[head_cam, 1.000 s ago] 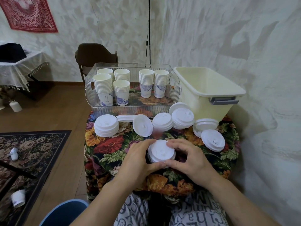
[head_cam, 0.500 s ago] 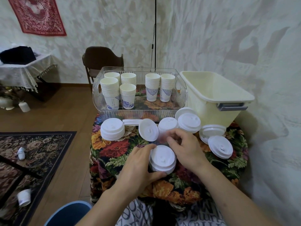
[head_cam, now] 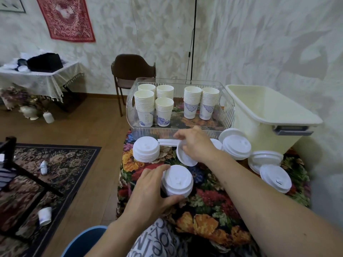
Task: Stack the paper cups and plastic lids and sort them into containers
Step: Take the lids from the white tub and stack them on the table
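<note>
While the clear tray (head_cam: 227, 115) at the table's back holds six stacks of paper cups (head_cam: 144, 106), the cream bin (head_cam: 259, 115) to its right looks empty. Near the front edge, the left hand (head_cam: 148, 190) curls round a short white lid stack (head_cam: 177, 180). Just behind, the right hand (head_cam: 196, 145) pinches a tilted single lid (head_cam: 183, 156). More lid piles (head_cam: 146, 149) sit on the floral cloth (head_cam: 209, 203) along the tray's front, some hidden behind the right hand.
</note>
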